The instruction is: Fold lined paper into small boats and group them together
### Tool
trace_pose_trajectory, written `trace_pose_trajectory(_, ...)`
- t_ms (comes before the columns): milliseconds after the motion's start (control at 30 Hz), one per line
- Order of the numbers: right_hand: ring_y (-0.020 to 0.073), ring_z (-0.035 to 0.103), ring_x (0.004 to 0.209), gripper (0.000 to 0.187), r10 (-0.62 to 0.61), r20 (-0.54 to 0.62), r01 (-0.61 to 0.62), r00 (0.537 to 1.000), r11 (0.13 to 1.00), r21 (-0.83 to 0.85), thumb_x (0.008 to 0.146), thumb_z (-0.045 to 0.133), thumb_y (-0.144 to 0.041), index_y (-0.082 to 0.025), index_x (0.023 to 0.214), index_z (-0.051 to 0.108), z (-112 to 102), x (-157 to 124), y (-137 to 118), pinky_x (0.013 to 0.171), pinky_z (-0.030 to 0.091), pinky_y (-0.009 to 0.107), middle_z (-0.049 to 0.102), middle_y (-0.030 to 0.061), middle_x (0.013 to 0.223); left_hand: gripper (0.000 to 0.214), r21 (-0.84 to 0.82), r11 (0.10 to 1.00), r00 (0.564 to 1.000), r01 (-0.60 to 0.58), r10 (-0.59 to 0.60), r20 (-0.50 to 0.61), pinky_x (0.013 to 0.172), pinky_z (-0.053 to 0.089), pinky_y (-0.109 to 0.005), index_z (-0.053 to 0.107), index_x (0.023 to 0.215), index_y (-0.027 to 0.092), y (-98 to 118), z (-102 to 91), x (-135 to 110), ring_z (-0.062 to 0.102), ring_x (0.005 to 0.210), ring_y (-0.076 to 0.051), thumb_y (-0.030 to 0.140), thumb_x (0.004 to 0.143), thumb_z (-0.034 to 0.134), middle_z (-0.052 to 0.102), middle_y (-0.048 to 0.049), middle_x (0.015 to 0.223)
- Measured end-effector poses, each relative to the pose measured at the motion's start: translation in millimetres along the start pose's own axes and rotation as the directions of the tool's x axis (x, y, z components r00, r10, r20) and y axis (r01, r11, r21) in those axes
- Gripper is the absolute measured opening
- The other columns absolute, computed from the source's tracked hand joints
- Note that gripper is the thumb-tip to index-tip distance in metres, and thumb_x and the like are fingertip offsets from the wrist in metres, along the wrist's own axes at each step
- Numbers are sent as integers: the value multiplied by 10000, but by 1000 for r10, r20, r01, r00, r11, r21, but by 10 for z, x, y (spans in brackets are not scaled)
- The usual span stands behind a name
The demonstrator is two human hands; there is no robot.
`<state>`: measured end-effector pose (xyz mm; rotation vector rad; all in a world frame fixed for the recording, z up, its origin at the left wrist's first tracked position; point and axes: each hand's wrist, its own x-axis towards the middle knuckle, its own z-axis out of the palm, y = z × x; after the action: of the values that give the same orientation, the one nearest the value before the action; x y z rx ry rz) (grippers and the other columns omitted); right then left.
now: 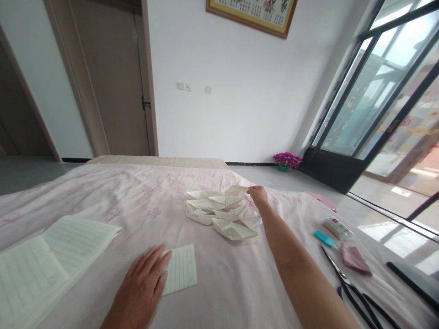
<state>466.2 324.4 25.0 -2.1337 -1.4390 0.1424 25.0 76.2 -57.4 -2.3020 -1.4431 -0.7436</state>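
Observation:
My left hand (143, 281) lies flat with its fingers stretched out, resting on the left part of a small folded sheet of lined paper (183, 269). Farther off, my right hand (258, 196) pinches the right tip of a folded paper boat (234, 189) at the back of a group. Several more pale paper boats (235, 229) sit close together in front of it, some touching or overlapping. The fingertips of my right hand are small in view, but the pinch shows.
An open lined notebook (73, 242) lies at left on the pink flowered cloth (137, 233). At right are black-handled scissors (346, 278), a blue eraser-like block (324, 238), a clear-and-white box (339, 227) and a pink cloth-like piece (355, 259). A potted magenta plant (287, 161) stands on the floor beyond.

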Motion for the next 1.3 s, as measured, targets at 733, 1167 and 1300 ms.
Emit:
trace_pose_trajectory(733, 212, 628, 1002, 371, -250, -37, 238, 967, 951, -199, 896, 486, -278, -282, 1225, 656, -589, 99, -69, 832, 437, 283, 703, 55, 1123, 395, 2, 1000, 1000, -11, 11, 0, 1037, 471, -402, 605, 1276, 289, -22, 32, -27, 576, 1215, -220, 320, 903, 480, 608, -25, 1350)
trace_pose_trajectory(1167, 221, 546, 1071, 322, -395, 241, 461, 887, 798, -388, 735, 722, -330, -301, 1054, 690, -510, -409, -72, 904, 385, 319, 570, 46, 1208, 412, 31, 999, 999, -41, 41, -10, 1015, 495, -409, 589, 1291, 278, -17, 26, -22, 582, 1209, -228, 325, 895, 484, 612, -21, 1346)
trace_pose_trajectory(1300, 268, 515, 1117, 203, -369, 257, 449, 893, 761, -468, 780, 707, -295, -236, 974, 721, -416, -407, -117, 935, 374, 374, 566, 112, 1201, 403, 30, 999, 999, -42, 43, -13, 1009, 499, -419, 601, 1277, 273, -17, 14, -12, 585, 1205, -232, 327, 895, 483, 616, -27, 1340)
